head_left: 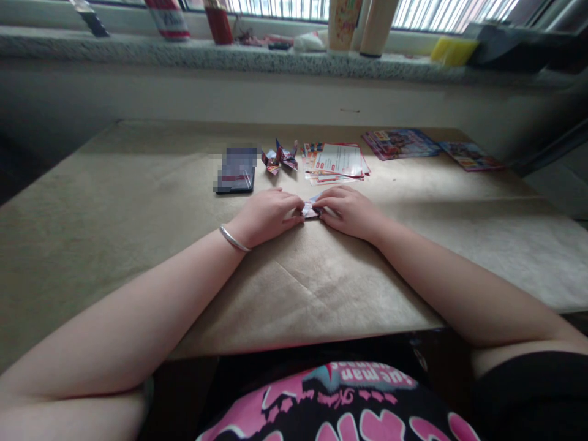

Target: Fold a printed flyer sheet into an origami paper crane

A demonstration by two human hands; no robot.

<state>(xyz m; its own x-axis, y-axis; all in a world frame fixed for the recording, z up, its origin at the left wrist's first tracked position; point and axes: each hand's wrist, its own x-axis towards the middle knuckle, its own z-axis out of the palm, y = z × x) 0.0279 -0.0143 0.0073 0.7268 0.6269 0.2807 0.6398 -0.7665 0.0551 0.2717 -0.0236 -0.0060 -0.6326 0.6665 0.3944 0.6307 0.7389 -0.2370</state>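
Observation:
A small folded piece of paper (pixel 310 211) lies on the table between my two hands, whitish with a bluish part at its top. From the left, my left hand (pixel 274 211) pinches its edge with thumb and fingers; a silver bangle circles that wrist. My right hand (pixel 348 210) grips the opposite side, fingertips pressed on the paper. My fingers cover parts of the folds. Just beyond the hands stand folded paper cranes (pixel 279 158), patterned in dark and orange tones. Beside them is a stack of printed paper sheets (pixel 337 160).
A dark phone (pixel 237 171), partly blurred out, lies left of the cranes. Colourful booklets (pixel 399 143) and another booklet (pixel 473 155) lie at the table's back right. Behind, the stone windowsill (pixel 257 60) carries a red-and-white can (pixel 168 19), bottles and a yellow item (pixel 454 51).

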